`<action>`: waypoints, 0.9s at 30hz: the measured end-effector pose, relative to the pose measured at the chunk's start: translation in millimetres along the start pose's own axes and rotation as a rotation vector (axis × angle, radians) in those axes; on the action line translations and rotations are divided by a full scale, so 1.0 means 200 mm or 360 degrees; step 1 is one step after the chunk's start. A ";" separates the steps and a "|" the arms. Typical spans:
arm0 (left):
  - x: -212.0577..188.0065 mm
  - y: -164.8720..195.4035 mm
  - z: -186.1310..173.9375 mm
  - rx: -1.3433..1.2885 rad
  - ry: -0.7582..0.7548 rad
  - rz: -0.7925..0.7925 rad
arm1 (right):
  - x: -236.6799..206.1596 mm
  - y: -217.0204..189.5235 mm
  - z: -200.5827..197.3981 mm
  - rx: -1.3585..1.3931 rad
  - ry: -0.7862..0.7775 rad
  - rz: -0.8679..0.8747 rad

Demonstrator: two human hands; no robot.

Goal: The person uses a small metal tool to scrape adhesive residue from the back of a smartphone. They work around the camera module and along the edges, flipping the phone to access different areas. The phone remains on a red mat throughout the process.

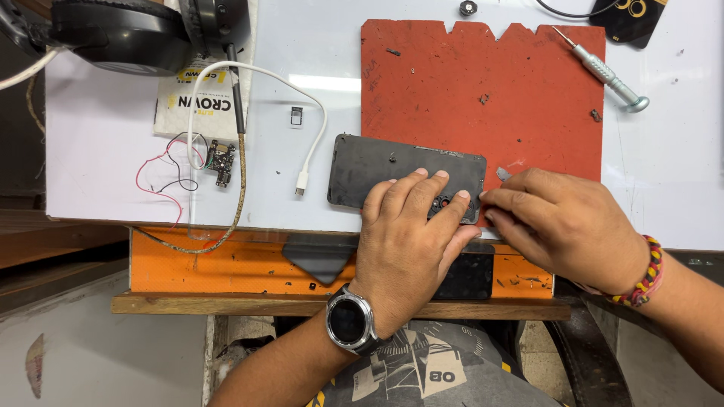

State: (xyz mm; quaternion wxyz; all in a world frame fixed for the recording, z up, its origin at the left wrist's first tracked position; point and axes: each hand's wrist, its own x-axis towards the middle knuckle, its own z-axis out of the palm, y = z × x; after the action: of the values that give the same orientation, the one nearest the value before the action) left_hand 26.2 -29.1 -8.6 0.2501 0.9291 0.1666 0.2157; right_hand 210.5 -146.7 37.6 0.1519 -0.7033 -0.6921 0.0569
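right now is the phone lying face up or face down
Face down: the phone lies flat on the red mat, dark back and camera cutout upward under the left hand.

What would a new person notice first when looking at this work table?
First, the two hands in the middle: the left hand presses flat on a dark phone lying back up, while the right hand holds a small thin tool at the phone's right edge. Next, the red mat under the phone stands out against the white table. A silver screwdriver lies at the mat's upper right corner.
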 end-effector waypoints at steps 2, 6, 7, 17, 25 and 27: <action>0.00 0.00 0.00 -0.0005 0.0005 -0.0003 | 0.03 -0.03 -0.02 0.0030 -0.0034 0.0035; 0.00 0.00 -0.01 -0.0018 0.0007 -0.0002 | 0.06 -0.07 -0.06 -0.0055 -0.0055 -0.0038; 0.00 0.00 -0.01 -0.0022 0.0001 -0.0008 | 0.07 -0.09 -0.06 -0.0124 -0.0111 -0.0047; 0.01 0.00 0.00 -0.0037 -0.0018 -0.0031 | 0.15 -0.09 -0.06 -0.0261 -0.0495 -0.0013; 0.01 0.00 0.00 -0.0069 -0.0021 -0.0042 | 0.06 0.01 -0.03 0.0256 -0.0542 0.0090; 0.00 0.00 0.00 -0.0058 -0.0018 -0.0039 | 0.01 0.04 -0.03 0.0423 -0.0614 0.0207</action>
State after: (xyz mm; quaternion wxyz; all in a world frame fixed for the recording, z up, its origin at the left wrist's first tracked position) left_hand 26.7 -28.8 -8.0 0.2706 0.9235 0.1725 0.2104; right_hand 219.3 -145.6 42.2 0.1041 -0.6963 -0.6480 0.2904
